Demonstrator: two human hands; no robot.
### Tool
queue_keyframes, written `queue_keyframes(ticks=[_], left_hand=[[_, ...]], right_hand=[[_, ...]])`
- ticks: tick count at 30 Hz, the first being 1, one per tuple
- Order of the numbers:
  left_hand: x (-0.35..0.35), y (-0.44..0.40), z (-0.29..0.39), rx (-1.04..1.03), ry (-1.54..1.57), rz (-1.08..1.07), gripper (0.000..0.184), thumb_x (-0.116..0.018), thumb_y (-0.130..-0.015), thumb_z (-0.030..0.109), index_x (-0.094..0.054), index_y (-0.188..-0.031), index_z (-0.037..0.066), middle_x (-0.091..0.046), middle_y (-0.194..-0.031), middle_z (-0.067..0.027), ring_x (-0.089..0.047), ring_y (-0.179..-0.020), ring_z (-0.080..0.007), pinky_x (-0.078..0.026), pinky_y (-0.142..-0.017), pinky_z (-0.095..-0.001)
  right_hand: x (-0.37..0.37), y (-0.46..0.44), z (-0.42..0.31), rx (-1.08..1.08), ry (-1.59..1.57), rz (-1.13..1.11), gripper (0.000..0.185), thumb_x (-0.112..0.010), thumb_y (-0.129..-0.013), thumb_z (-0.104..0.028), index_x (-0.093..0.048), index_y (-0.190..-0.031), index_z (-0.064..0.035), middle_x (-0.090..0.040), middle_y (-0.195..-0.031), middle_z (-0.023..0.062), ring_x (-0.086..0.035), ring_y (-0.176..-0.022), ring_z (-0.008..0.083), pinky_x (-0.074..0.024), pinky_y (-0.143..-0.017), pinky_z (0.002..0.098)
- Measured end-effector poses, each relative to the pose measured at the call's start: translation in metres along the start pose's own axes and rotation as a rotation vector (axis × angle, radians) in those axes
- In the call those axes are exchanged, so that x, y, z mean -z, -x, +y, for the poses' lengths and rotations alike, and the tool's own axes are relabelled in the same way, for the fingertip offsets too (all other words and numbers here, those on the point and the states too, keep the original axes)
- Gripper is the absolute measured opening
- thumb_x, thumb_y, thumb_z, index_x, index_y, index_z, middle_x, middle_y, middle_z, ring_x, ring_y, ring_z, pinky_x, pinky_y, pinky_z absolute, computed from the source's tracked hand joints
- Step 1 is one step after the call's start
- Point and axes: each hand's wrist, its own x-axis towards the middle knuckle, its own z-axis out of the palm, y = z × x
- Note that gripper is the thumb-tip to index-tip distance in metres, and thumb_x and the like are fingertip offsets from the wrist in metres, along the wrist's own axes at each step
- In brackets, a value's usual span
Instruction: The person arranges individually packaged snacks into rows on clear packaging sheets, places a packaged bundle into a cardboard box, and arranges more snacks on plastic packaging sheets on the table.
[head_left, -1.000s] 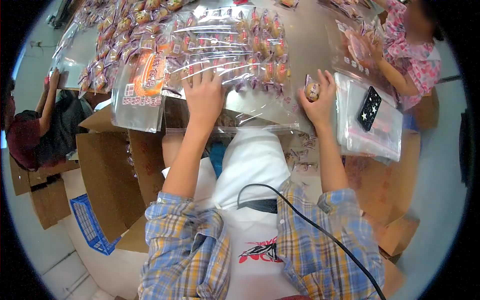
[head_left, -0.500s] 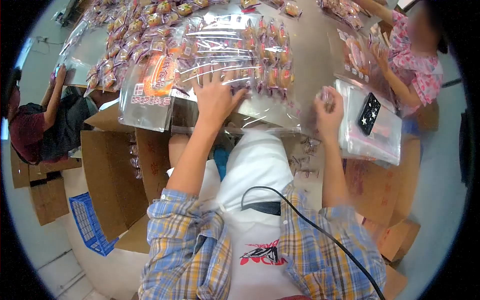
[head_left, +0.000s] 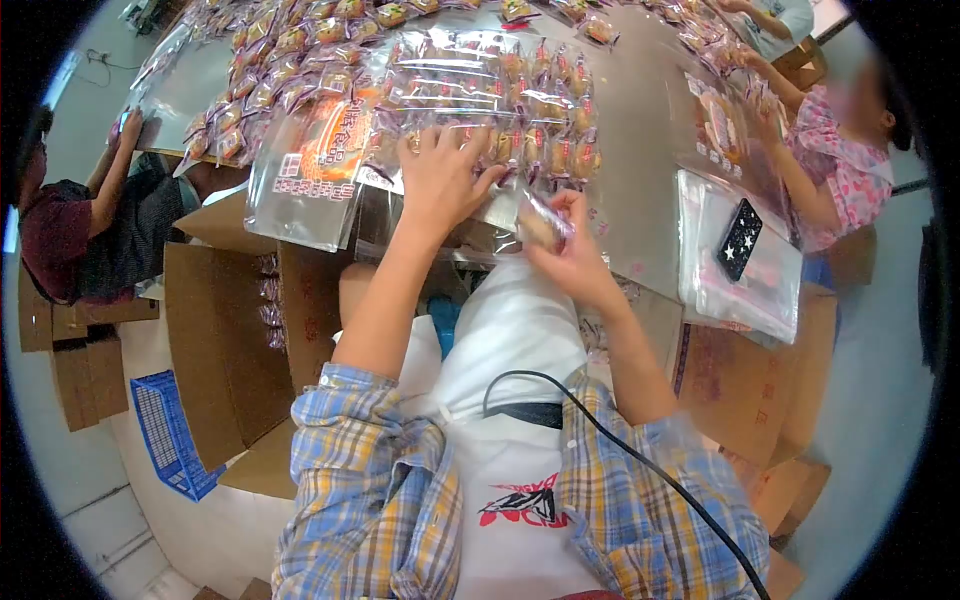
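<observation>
My left hand (head_left: 447, 185) lies with fingers spread on a large clear bag (head_left: 440, 92) near its lower edge. Rows of small wrapped cakes (head_left: 562, 155) fill that bag. Just right of it, close to the bag's near edge, my right hand (head_left: 578, 255) pinches a single wrapped cake (head_left: 541, 222), slightly blurred. Flat printed bags (head_left: 318, 170) lie beside my left forearm, their lower edge over the table's near side.
Loose wrapped cakes (head_left: 290, 75) are heaped at the back left. A starred black phone (head_left: 739, 240) rests on stacked clear bags (head_left: 700, 290) at right. Cardboard boxes (head_left: 215, 350) stand below the table, beside a blue crate (head_left: 172, 435). One person (head_left: 835, 175) works at right, another (head_left: 70, 240) sits at left.
My right hand has moved left from beside the stacked bags to the filled bag's near edge, carrying the wrapped cake. My left hand has stayed on the bag, its position slightly shifted.
</observation>
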Motion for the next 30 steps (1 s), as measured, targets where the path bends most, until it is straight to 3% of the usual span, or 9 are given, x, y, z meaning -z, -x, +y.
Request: queue_keyframes(ticks=[2, 6, 9, 10, 11, 14, 18, 25, 30], left_hand=[[0.000, 0.002, 0.000, 0.011, -0.019, -0.012, 0.055, -0.072, -0.091, 0.053, -0.069, -0.135, 0.021, -0.066, -0.114, -0.0117, -0.059, -0.115, -0.0299, -0.040, -0.100, -0.0600], [-0.012, 0.004, 0.003, -0.001, -0.042, 0.131, 0.050, -0.072, -0.093, 0.042, -0.067, -0.137, 0.019, -0.068, -0.123, -0.0112, -0.059, -0.123, -0.0290, -0.037, -0.108, -0.0634], [-0.021, 0.004, 0.003, -0.161, -0.105, 0.162, 0.058, -0.075, -0.088, 0.034, -0.062, -0.144, 0.022, -0.067, -0.132, -0.0084, -0.056, -0.131, -0.0286, -0.032, -0.113, -0.0665], [-0.023, 0.007, 0.008, -0.106, 0.048, -0.021, 0.068, -0.076, -0.085, 0.029, -0.057, -0.150, 0.027, -0.065, -0.136, -0.0056, -0.055, -0.136, -0.0279, -0.031, -0.114, -0.0681], [-0.024, 0.009, 0.009, -0.102, 0.063, -0.034, 0.069, -0.076, -0.084, 0.029, -0.056, -0.151, 0.028, -0.064, -0.137, -0.0057, -0.054, -0.136, -0.0277, -0.030, -0.114, -0.0684], [-0.006, 0.007, 0.014, -0.093, 0.106, -0.081, 0.070, -0.075, -0.085, 0.031, -0.054, -0.152, 0.031, -0.060, -0.143, -0.0058, -0.054, -0.137, -0.0276, -0.029, -0.113, -0.0715], [-0.020, 0.005, 0.007, -0.115, 0.063, 0.046, 0.063, -0.072, -0.090, 0.044, -0.056, -0.150, 0.032, -0.058, -0.147, -0.0065, -0.055, -0.134, -0.0284, -0.027, -0.109, -0.0791], [-0.019, -0.004, 0.002, -0.075, 0.040, -0.079, 0.054, -0.071, -0.093, 0.043, -0.059, -0.145, 0.034, -0.060, -0.143, -0.0055, -0.056, -0.131, -0.0239, -0.033, -0.105, -0.0792], [-0.028, 0.006, 0.001, -0.061, 0.130, 0.152, 0.041, -0.075, -0.090, 0.042, -0.071, -0.129, 0.030, -0.064, -0.139, 0.0004, -0.063, -0.122, -0.0234, -0.033, -0.109, -0.0735]], right_hand=[[-0.010, -0.008, -0.027, -0.003, 0.093, 0.137, 0.065, -0.081, -0.087, -0.018, -0.045, -0.139, -0.0015, -0.065, -0.116, 0.0205, -0.067, -0.112, 0.0309, -0.0546, -0.095, 0.0436], [-0.011, -0.021, -0.016, 0.230, 0.527, 0.286, 0.054, -0.082, -0.087, -0.021, -0.059, -0.131, 0.0002, -0.067, -0.115, 0.0234, -0.067, -0.103, 0.0393, -0.0547, -0.089, 0.0453], [-0.011, -0.026, -0.013, 0.433, 0.693, 0.407, 0.050, -0.082, -0.087, -0.021, -0.062, -0.128, -0.0003, -0.067, -0.118, 0.0243, -0.067, -0.100, 0.0428, -0.0546, -0.088, 0.0461], [-0.013, -0.025, -0.013, 0.432, 0.694, 0.425, 0.051, -0.082, -0.086, -0.020, -0.061, -0.128, -0.0007, -0.067, -0.119, 0.0238, -0.068, -0.101, 0.0426, -0.0550, -0.090, 0.0462], [-0.015, -0.026, -0.013, 0.430, 0.694, 0.442, 0.051, -0.082, -0.085, -0.018, -0.059, -0.128, -0.0010, -0.067, -0.119, 0.0233, -0.068, -0.101, 0.0425, -0.0555, -0.092, 0.0462], [-0.024, -0.032, 0.012, 0.793, 0.421, 0.458, 0.054, -0.084, -0.081, -0.011, -0.056, -0.127, -0.0048, -0.067, -0.117, 0.0224, -0.068, -0.105, 0.0426, -0.0560, -0.098, 0.0489], [-0.018, -0.033, 0.022, 0.973, 0.567, 0.256, 0.058, -0.086, -0.076, -0.007, -0.057, -0.126, -0.0129, -0.068, -0.115, 0.0165, -0.069, -0.103, 0.0390, -0.0558, -0.099, 0.0540], [0.002, -0.042, 0.023, 1.001, 0.679, 0.271, 0.050, -0.086, -0.075, -0.008, -0.072, -0.123, -0.0158, -0.068, -0.100, 0.0080, -0.065, -0.089, 0.0282, -0.0549, -0.099, 0.0507], [0.010, -0.037, 0.027, 0.864, 1.059, 0.371, 0.047, -0.085, -0.079, -0.018, -0.078, -0.125, -0.0200, -0.067, -0.094, 0.0050, -0.059, -0.084, 0.0250, -0.0538, -0.092, 0.0487]])
